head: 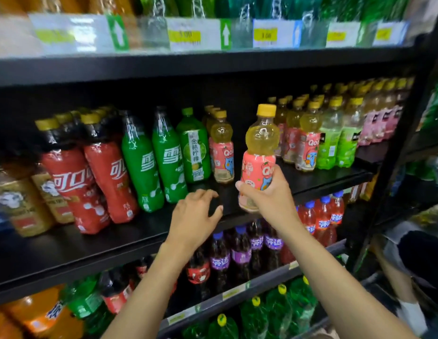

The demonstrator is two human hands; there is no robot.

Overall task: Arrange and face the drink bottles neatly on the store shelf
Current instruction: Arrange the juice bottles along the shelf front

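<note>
We hold one drink bottle (pixel 260 152) in our right hand (pixel 267 192), fingers and thumb clamped round the lower half of its pink label. The bottle stands upright with its yellow cap on top and pale yellow liquid above the label. It is lifted off the shelf (pixel 115 241), and its base sits in front of the shelf's front edge. Our left hand (pixel 196 214) holds nothing: the fingers are apart and slightly curved, reaching over the front edge just left of the held bottle. We cannot tell whether the fingertips touch the shelf board. Behind the held bottle the board shows a bare strip running toward the back wall. Left of that strip stands a single file of matching pink-label bottles (pixel 223 155), set back from the front edge. Next comes a green lime-tea bottle (pixel 193 152), then two green soda bottles (pixel 142 162), then red cola bottles (pixel 73 182) toward the left end — these last stand closer to the front edge. Right of the strip, a block of pink-label bottles (pixel 308 150) stands several deep, with green-label bottles (pixel 333 143) beside it toward the right end. Purple-label bottles (pixel 237 250) fill the shelf below.
</note>
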